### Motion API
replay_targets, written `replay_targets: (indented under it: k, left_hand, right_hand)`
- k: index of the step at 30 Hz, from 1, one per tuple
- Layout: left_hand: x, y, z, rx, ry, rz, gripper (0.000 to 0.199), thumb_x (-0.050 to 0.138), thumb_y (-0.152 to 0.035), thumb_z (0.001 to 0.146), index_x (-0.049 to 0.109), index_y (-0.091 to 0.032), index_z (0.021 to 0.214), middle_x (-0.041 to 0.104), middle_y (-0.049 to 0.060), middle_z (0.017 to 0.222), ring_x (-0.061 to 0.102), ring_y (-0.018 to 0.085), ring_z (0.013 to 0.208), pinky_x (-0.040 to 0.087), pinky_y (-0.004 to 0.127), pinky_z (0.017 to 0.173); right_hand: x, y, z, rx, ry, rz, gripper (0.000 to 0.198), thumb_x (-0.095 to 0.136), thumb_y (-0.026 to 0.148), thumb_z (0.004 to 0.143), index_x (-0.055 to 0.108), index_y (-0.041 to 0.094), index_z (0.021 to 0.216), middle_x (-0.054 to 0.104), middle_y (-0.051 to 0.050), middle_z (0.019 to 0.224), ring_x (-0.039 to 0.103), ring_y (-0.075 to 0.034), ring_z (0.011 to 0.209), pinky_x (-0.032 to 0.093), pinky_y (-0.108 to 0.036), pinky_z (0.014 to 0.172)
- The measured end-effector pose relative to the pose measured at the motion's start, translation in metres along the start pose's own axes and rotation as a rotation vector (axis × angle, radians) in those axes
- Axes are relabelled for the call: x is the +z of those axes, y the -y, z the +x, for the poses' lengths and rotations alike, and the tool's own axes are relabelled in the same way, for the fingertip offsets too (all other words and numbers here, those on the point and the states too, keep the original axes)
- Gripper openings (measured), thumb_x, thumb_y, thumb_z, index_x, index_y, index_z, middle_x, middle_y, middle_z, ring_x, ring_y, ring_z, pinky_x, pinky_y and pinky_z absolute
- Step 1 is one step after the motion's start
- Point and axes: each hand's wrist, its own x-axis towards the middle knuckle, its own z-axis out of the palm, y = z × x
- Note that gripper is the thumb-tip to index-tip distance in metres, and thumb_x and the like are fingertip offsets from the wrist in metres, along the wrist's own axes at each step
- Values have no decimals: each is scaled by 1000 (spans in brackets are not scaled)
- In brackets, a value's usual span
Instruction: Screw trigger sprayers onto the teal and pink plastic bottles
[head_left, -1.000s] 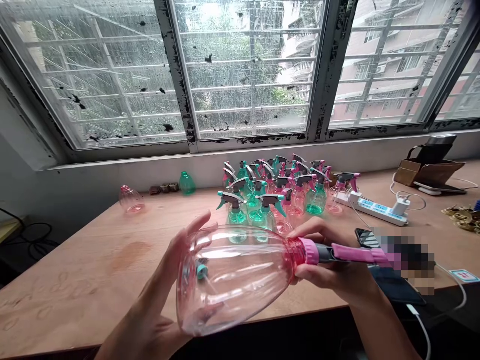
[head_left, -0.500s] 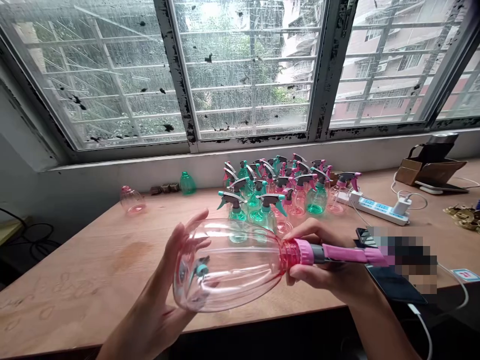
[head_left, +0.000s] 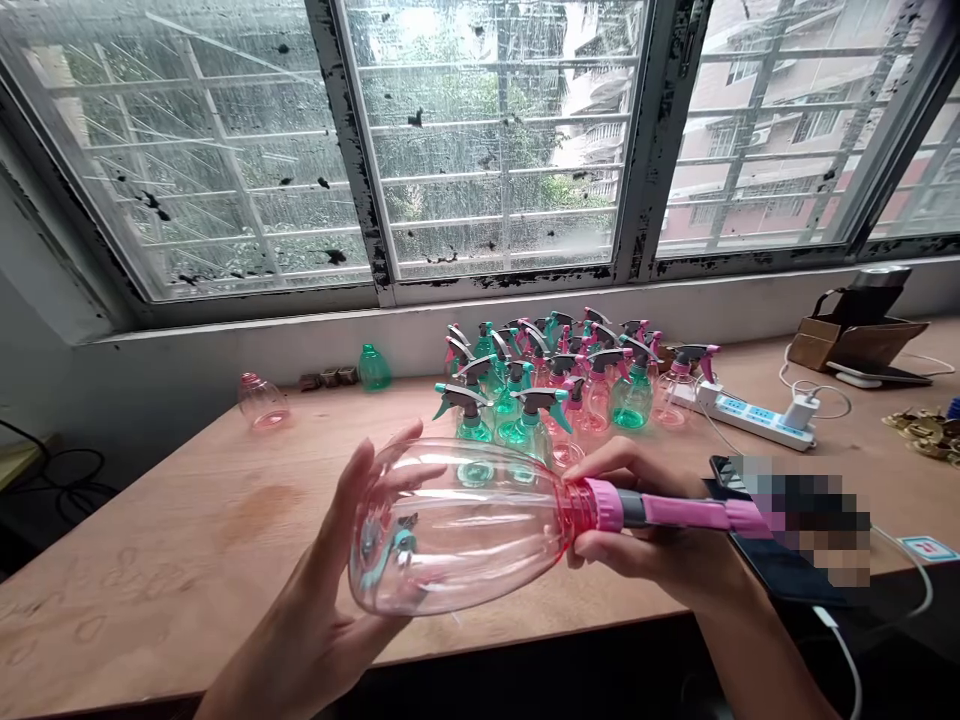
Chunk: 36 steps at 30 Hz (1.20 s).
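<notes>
A clear pink spray bottle [head_left: 480,570] lies sideways in the air above the table, its base to the left. My left hand [head_left: 322,600] is wrapped around the base end, with some fingers showing through the plastic. At the neck, the thumb and fingers of my right hand [head_left: 645,550] grip just beside the pink collar [head_left: 606,505]. The collar sits on the neck, and the grey and pink spray head [head_left: 694,512] points right. Behind the bottle stand several green and pink spray bottles [head_left: 529,430] with heads on.
A headless pink bottle [head_left: 262,405] and a headless green bottle [head_left: 373,368] stand back left, near small dark blocks [head_left: 328,378]. On the right are a power strip [head_left: 761,420], a dark phone [head_left: 787,575] with cable, and a brown case [head_left: 855,335]. The table [head_left: 187,530] ends at the front.
The base end of the bottle has shifted very slightly up and right with my left hand. Both hands keep their holds, and the other bottles have not moved.
</notes>
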Motion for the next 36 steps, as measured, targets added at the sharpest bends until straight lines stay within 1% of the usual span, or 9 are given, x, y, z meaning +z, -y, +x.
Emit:
replay_targets:
  k: [5, 9, 15, 19, 21, 25, 29, 32, 36]
  left_hand:
    - [1, 1, 0, -69, -14, -45, 119, 89, -69, 89, 22, -42, 184, 30, 12, 191, 47, 48, 166, 55, 58, 128]
    - [5, -5, 4, -77, -34, -47, 105, 91, -44, 97, 28, -49, 181, 27, 6, 192, 43, 45, 169, 56, 59, 128]
    - [19, -6, 17, 174, -149, -4, 87, 72, -3, 105, 44, -61, 164, 35, -10, 188, 39, 29, 173, 42, 61, 139]
    - [24, -7, 18, 149, -206, -2, 110, 94, -37, 95, 24, -55, 178, 24, -4, 192, 26, 35, 178, 19, 65, 146]
    - [22, -8, 16, 94, -210, -14, 111, 86, -63, 96, 19, -48, 183, 24, 0, 193, 19, 37, 179, 14, 61, 147]
    - [18, -12, 13, 93, -206, 178, 86, 72, -49, 110, 24, -55, 181, 14, -7, 194, 20, 38, 179, 31, 57, 144]
    - [18, -11, 15, 234, -309, 443, 99, 70, -4, 107, 30, -62, 176, 38, -10, 181, 43, 31, 169, 41, 49, 141]
    - [22, -9, 18, 233, -291, 325, 98, 84, -16, 102, 34, -51, 179, 49, -4, 176, 48, 34, 165, 37, 54, 143]
    - [28, -9, 22, 322, -370, 38, 63, 80, -22, 108, 59, -43, 164, 61, -5, 169, 57, 23, 160, 48, 47, 138]
  right_hand:
    - [-3, -4, 3, -52, -6, -58, 39, 107, 40, 81, 81, 23, 104, 85, -2, 78, 80, -19, 62, 61, -24, 51]
    - [-6, -3, 4, 75, 10, 81, 38, 104, 45, 85, 80, 23, 104, 86, -3, 79, 81, -20, 62, 66, -29, 57]
    - [-1, -10, 15, 237, 98, 269, 39, 101, 51, 86, 76, 22, 91, 82, 1, 68, 77, -19, 53, 63, -28, 53]
    - [9, -18, 25, 245, 143, 319, 45, 99, 55, 86, 71, 21, 79, 83, -1, 68, 75, -15, 46, 55, -22, 44]
    - [13, -20, 27, 281, 145, 368, 46, 101, 55, 84, 71, 21, 77, 83, -1, 66, 74, -14, 44, 55, -20, 43]
    - [15, -23, 28, 360, 116, 402, 50, 99, 61, 82, 73, 20, 70, 79, -1, 59, 69, -13, 39, 54, -19, 39]
    - [12, -26, 32, 432, 100, 384, 59, 95, 70, 81, 70, 19, 63, 73, -1, 53, 60, -11, 34, 48, -19, 33]
    - [12, -26, 33, 502, 77, 433, 60, 99, 65, 75, 64, 19, 60, 69, 1, 50, 54, -8, 32, 47, -17, 34]
    - [10, -28, 34, 565, 102, 485, 58, 99, 65, 76, 69, 18, 59, 68, 2, 49, 48, -5, 30, 42, -16, 32]
